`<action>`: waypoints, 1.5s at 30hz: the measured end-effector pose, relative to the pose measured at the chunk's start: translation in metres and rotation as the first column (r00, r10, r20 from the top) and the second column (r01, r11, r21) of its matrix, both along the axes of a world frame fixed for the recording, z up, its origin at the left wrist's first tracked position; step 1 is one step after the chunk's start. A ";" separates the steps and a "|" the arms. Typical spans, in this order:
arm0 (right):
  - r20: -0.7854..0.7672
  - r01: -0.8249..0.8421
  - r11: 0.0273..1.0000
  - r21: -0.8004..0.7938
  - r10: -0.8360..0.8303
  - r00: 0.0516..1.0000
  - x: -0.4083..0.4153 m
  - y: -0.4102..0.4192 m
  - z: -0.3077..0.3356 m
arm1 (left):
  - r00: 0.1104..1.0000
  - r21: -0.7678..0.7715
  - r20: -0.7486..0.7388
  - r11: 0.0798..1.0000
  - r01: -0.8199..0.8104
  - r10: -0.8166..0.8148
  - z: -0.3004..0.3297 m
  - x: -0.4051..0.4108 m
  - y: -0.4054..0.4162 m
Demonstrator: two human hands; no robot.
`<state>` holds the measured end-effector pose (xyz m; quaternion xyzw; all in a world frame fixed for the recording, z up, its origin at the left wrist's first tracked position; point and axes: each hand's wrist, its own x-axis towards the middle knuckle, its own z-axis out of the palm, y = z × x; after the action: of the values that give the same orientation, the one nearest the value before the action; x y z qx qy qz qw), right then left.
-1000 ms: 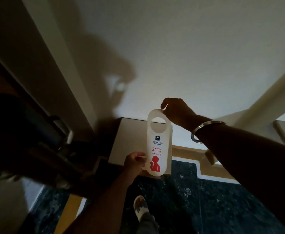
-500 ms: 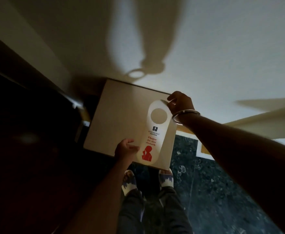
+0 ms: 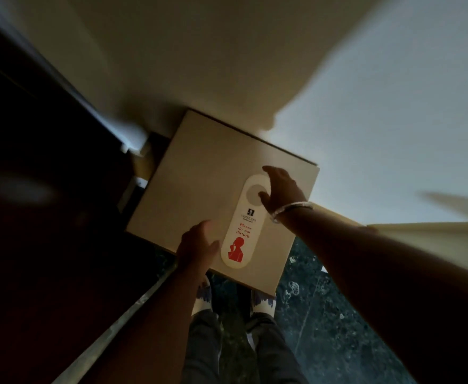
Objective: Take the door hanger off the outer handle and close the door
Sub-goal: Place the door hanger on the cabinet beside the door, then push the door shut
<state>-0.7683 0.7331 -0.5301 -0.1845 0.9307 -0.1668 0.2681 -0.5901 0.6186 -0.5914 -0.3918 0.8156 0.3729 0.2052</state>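
Observation:
The white door hanger (image 3: 241, 234), printed with red "Please do not disturb" and a red figure, lies flat on a beige tabletop (image 3: 199, 173). My right hand (image 3: 280, 189), a bangle on its wrist, rests at the hanger's top. Its thumb is by the round hole and its fingers are spread. My left hand (image 3: 199, 242) sits against the hanger's lower left edge, fingers loose and apart. The dark door (image 3: 33, 203) fills the left side; its handle is not visible.
The small table stands against a pale wall (image 3: 255, 51), right beside the door's edge. My legs and white shoes (image 3: 203, 300) are just below the table on a dark marble floor (image 3: 324, 328). A light strip of door frame (image 3: 116, 336) runs along the lower left.
The hanger has gone from held upright in both hands to lying flat on the tabletop. Both hands have loosened their pinch, and my view has tilted further down.

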 end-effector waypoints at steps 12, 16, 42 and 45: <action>-0.284 -0.416 0.903 -0.113 0.372 0.884 0.070 -0.029 0.243 | 0.926 -0.602 0.269 0.704 0.377 -0.266 0.286 0.062 -0.067; -0.369 -0.542 0.797 -0.267 0.435 0.821 0.101 -0.044 0.293 | 0.901 -0.696 0.381 0.577 0.428 -0.209 0.374 0.091 -0.072; -0.295 -0.668 0.334 -0.665 0.704 0.646 0.342 -0.152 0.395 | 0.770 -0.844 0.517 0.073 0.531 0.375 0.643 0.228 -0.074; -0.359 -0.754 0.262 -0.602 0.754 0.549 0.348 -0.162 0.392 | 0.784 -0.849 0.507 0.052 0.525 0.358 0.641 0.249 -0.087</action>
<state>-0.4200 0.5709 -0.1377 -0.6899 0.5885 -0.3580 0.2225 -0.3416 0.5320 0.0494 -0.4629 0.7447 -0.4564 0.1514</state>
